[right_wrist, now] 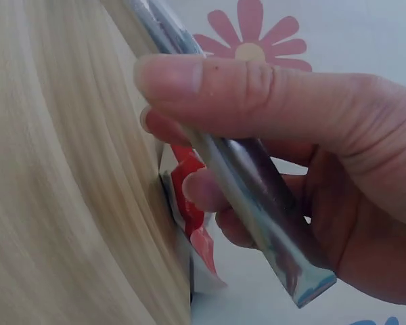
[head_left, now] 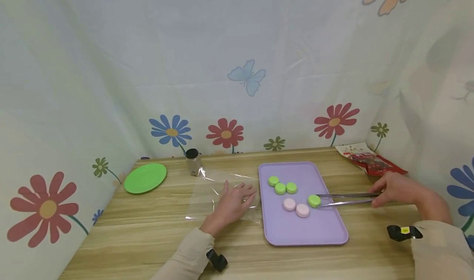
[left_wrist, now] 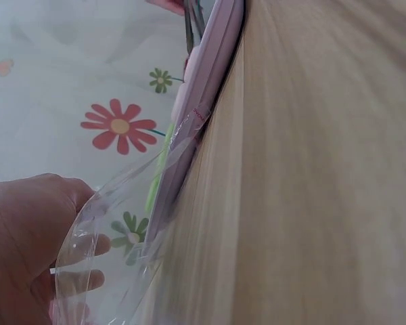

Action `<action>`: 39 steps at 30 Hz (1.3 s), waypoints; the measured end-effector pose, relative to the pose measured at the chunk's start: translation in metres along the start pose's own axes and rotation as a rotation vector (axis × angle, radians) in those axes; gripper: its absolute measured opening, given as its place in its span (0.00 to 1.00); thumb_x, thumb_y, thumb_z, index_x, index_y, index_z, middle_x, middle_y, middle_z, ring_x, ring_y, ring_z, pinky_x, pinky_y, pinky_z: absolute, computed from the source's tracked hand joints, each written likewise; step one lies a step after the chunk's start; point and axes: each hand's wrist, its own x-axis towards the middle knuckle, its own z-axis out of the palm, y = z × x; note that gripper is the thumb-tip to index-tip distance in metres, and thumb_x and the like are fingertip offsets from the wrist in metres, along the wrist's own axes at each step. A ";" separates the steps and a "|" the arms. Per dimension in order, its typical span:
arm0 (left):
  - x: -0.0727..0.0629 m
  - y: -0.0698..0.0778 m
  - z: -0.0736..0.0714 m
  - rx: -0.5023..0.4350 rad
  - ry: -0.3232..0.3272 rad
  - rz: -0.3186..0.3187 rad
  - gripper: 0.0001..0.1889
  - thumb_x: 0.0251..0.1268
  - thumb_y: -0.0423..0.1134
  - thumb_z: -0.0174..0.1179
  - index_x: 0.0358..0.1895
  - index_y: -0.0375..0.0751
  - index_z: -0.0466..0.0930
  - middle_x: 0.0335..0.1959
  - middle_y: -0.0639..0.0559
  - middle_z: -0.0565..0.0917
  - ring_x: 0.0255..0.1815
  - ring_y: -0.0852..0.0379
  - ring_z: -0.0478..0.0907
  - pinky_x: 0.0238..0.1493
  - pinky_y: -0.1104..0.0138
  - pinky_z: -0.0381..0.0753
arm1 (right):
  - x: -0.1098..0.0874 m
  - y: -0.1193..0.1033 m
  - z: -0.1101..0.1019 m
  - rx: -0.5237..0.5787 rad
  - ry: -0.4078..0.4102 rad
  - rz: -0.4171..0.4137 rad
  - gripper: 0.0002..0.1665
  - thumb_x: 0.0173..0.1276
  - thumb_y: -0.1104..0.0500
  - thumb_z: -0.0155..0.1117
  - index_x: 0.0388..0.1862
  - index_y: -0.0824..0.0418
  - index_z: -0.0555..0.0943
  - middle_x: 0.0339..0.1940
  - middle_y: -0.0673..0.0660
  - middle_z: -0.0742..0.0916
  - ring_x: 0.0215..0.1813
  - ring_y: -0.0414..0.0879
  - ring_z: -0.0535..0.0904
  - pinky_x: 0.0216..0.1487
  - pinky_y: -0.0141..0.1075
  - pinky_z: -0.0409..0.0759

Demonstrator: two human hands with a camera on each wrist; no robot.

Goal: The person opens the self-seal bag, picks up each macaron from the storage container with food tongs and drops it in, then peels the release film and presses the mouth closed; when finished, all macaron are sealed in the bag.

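My right hand [head_left: 398, 190] grips metal tongs [right_wrist: 250, 196], thumb along one side and fingers under the other. The tong tips lie either side of a green macaron [head_left: 314, 201] at the right of the lilac tray [head_left: 296, 232]. On that tray are two pink macarons [head_left: 302, 210] and three other green ones [head_left: 280, 188]. Left of the tray, my left hand [head_left: 235, 202] lies over a clear plastic bag [head_left: 201, 202] with its fingers spread. In the left wrist view, loosely extended fingers [left_wrist: 84, 281] show through the raised film [left_wrist: 132, 183].
A green plate [head_left: 145, 178] is at the table's far left. Behind the bag stands a small jar [head_left: 193, 163] with a black lid. A red and white snack pouch [head_left: 366, 158] lies at the back right. A flowered curtain [head_left: 237, 103] hangs behind the wooden table.
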 end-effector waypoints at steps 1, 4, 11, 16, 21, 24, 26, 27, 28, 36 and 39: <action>0.000 0.000 0.000 0.002 0.000 0.000 0.15 0.76 0.43 0.55 0.57 0.44 0.85 0.60 0.47 0.82 0.66 0.39 0.74 0.69 0.28 0.44 | 0.000 -0.001 0.000 -0.007 0.011 -0.011 0.24 0.51 0.53 0.82 0.43 0.67 0.89 0.40 0.55 0.89 0.34 0.42 0.75 0.33 0.35 0.78; 0.000 0.000 0.000 0.005 -0.001 -0.002 0.16 0.76 0.44 0.55 0.58 0.45 0.85 0.60 0.47 0.82 0.66 0.39 0.73 0.69 0.29 0.44 | -0.001 -0.004 -0.001 -0.024 0.044 -0.009 0.25 0.51 0.52 0.83 0.44 0.66 0.89 0.42 0.57 0.88 0.38 0.43 0.76 0.34 0.36 0.78; 0.000 -0.002 0.001 -0.009 0.024 0.013 0.15 0.76 0.43 0.55 0.57 0.44 0.85 0.59 0.45 0.83 0.65 0.37 0.75 0.68 0.28 0.47 | 0.008 -0.028 0.003 -0.003 0.084 -0.107 0.25 0.54 0.50 0.81 0.46 0.64 0.89 0.42 0.55 0.89 0.39 0.41 0.77 0.35 0.33 0.79; 0.000 -0.004 0.003 -0.024 0.052 0.013 0.15 0.75 0.42 0.57 0.57 0.45 0.86 0.59 0.43 0.82 0.65 0.35 0.74 0.67 0.27 0.47 | 0.033 -0.060 0.023 0.062 0.031 -0.197 0.26 0.57 0.51 0.79 0.50 0.65 0.88 0.42 0.53 0.90 0.37 0.40 0.79 0.35 0.32 0.80; 0.000 -0.004 0.004 -0.027 0.063 -0.012 0.16 0.76 0.46 0.55 0.58 0.49 0.85 0.61 0.45 0.81 0.67 0.37 0.73 0.64 0.23 0.45 | 0.058 -0.089 0.046 0.043 0.048 -0.260 0.25 0.58 0.51 0.78 0.50 0.64 0.88 0.37 0.50 0.89 0.33 0.41 0.76 0.32 0.32 0.78; 0.000 -0.004 0.004 -0.025 0.065 -0.026 0.17 0.76 0.49 0.54 0.59 0.51 0.85 0.63 0.46 0.80 0.68 0.37 0.71 0.60 0.20 0.41 | 0.066 -0.102 0.056 0.015 0.075 -0.300 0.24 0.58 0.53 0.79 0.49 0.66 0.88 0.37 0.52 0.90 0.33 0.41 0.77 0.30 0.31 0.76; -0.001 -0.004 0.003 -0.021 0.062 -0.035 0.17 0.76 0.50 0.54 0.59 0.53 0.85 0.64 0.47 0.80 0.69 0.37 0.69 0.58 0.18 0.38 | 0.070 -0.110 0.061 0.014 0.074 -0.321 0.24 0.59 0.54 0.78 0.50 0.67 0.88 0.39 0.55 0.90 0.35 0.41 0.79 0.32 0.31 0.77; -0.001 -0.004 0.002 -0.023 0.057 -0.040 0.17 0.76 0.50 0.54 0.60 0.54 0.84 0.64 0.46 0.79 0.70 0.37 0.68 0.57 0.18 0.35 | 0.072 -0.114 0.063 0.022 0.071 -0.326 0.24 0.59 0.54 0.78 0.50 0.67 0.87 0.41 0.57 0.90 0.37 0.42 0.80 0.33 0.32 0.78; 0.000 -0.003 0.001 -0.021 0.056 -0.043 0.17 0.76 0.50 0.54 0.59 0.54 0.84 0.65 0.46 0.79 0.71 0.37 0.67 0.57 0.18 0.34 | 0.073 -0.117 0.065 0.017 0.076 -0.335 0.24 0.59 0.54 0.78 0.50 0.67 0.87 0.42 0.58 0.90 0.39 0.42 0.82 0.35 0.32 0.79; 0.000 0.001 -0.003 -0.013 0.043 -0.021 0.16 0.76 0.48 0.56 0.59 0.53 0.84 0.65 0.46 0.78 0.71 0.37 0.67 0.63 0.23 0.30 | 0.086 -0.141 0.084 -0.004 0.115 -0.352 0.23 0.60 0.52 0.77 0.51 0.64 0.88 0.44 0.55 0.90 0.39 0.39 0.80 0.35 0.33 0.75; 0.000 0.001 -0.001 -0.019 0.055 0.017 0.15 0.76 0.46 0.56 0.58 0.51 0.85 0.63 0.46 0.80 0.69 0.36 0.70 0.68 0.28 0.36 | 0.089 -0.148 0.091 -0.003 0.131 -0.339 0.23 0.60 0.52 0.77 0.51 0.63 0.88 0.43 0.55 0.90 0.35 0.39 0.77 0.32 0.32 0.73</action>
